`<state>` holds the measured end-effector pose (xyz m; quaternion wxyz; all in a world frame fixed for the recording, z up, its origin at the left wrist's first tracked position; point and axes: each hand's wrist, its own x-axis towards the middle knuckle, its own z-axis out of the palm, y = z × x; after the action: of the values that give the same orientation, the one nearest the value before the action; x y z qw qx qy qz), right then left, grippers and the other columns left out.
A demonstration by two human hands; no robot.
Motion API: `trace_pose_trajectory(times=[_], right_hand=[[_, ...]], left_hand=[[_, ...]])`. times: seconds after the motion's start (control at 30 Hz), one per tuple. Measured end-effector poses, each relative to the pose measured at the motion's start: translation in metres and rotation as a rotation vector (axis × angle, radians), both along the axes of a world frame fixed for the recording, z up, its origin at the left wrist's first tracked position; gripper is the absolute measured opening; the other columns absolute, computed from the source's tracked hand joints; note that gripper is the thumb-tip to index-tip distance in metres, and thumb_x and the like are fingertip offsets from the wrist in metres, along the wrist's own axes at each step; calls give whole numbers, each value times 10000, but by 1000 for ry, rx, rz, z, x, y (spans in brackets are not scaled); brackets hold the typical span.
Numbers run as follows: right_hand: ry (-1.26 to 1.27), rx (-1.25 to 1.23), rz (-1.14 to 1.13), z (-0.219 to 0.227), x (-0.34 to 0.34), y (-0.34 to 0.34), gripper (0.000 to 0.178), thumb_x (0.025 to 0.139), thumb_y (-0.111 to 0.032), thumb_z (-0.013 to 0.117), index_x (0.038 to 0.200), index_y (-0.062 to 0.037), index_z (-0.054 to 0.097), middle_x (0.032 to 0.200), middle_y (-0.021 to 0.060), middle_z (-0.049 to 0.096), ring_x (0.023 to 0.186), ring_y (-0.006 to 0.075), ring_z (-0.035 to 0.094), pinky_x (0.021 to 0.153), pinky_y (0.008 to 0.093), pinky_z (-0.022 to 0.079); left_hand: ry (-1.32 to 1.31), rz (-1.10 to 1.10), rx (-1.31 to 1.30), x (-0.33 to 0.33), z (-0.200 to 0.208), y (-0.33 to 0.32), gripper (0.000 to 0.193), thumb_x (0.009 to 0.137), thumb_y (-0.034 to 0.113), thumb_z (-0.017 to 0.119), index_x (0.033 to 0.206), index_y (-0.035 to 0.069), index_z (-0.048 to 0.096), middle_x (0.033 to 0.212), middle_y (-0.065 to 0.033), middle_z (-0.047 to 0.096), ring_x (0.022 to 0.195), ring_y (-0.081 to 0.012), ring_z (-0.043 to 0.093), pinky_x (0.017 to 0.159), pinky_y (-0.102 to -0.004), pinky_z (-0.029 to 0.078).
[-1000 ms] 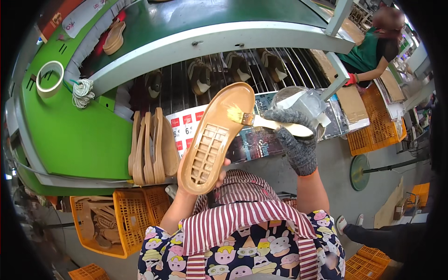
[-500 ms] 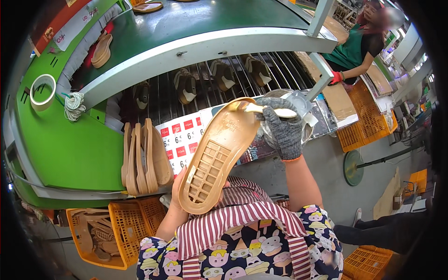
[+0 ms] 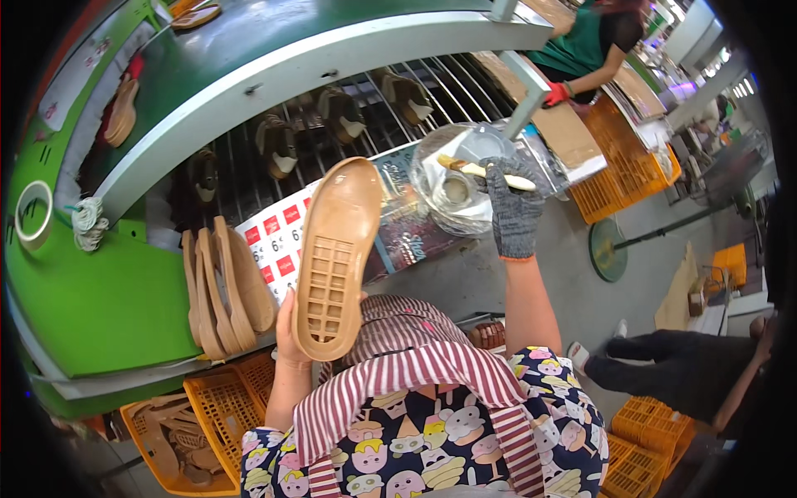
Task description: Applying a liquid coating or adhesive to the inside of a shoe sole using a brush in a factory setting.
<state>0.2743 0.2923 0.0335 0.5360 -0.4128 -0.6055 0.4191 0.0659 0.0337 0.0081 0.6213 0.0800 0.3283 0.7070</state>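
A tan shoe sole (image 3: pixel 339 224) is held up in front of me, its inner side with a grid of hollows facing me. My left hand (image 3: pixel 289 332) grips its heel end from the left, the fingers partly hidden behind it. My right hand (image 3: pixel 513 199), in a grey knit glove, is closed on the pale handle of a brush (image 3: pixel 469 167). The bristles hang over a plastic-wrapped bowl (image 3: pixel 440 203), apart from the sole. Beside the sole on the left, several more tan soles (image 3: pixel 224 290) stand on edge at the bench.
Shoes (image 3: pixel 339 116) rest on a roller rack under the grey metal frame (image 3: pixel 274 79). Orange crates (image 3: pixel 178 436) with soles stand below left. A tape roll (image 3: pixel 34 216) lies on the green bench (image 3: pixel 100 307). A co-worker's red glove (image 3: pixel 558 94) shows at far right; another person stands lower right.
My right hand has drawn the brush off the sole and over to the bowl. The sole is more upright in my left hand. The whole view has shifted, and the person at lower right has moved.
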Motion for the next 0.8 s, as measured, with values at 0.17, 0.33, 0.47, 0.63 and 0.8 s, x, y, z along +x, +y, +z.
trace_pose_trajectory(times=[0.17,0.33,0.47,0.63,0.8], right_hand=[[-87,-17,-14,-94,40,42,89,854,-64,668,876,19,643,820,70,665,736,130,620,672,271,505],[-367,-48,-13,-129,23,51,158,844,-136,690,892,0,627,847,70,678,704,167,622,683,299,497],[-459,-80,-6,-147,23,66,177,864,-185,664,859,-10,643,799,76,686,732,193,639,687,311,487],[-480,13,26,-123,27,53,180,879,-182,639,847,-5,634,714,68,646,630,156,607,611,308,474],[-230,-207,94,-98,39,37,152,891,-145,630,890,6,622,730,67,635,631,141,610,556,261,501]], left_hand=[[-96,-178,243,-12,-20,2,689,967,502,173,1463,26,214,1330,-285,447,1131,-427,541,820,-495,560],[-125,-179,206,-6,-21,8,662,975,481,167,1463,37,221,1308,-294,462,1097,-422,565,793,-485,571],[-129,-179,213,-7,-21,12,642,983,463,171,1464,40,219,1335,-279,443,1134,-428,539,822,-492,561],[-151,-139,211,-10,-27,10,626,991,443,182,1461,31,220,1356,-268,429,1166,-424,521,860,-483,548],[-142,-146,222,-14,-25,15,619,997,431,191,1448,9,237,1346,-278,438,1164,-406,532,877,-463,544]])
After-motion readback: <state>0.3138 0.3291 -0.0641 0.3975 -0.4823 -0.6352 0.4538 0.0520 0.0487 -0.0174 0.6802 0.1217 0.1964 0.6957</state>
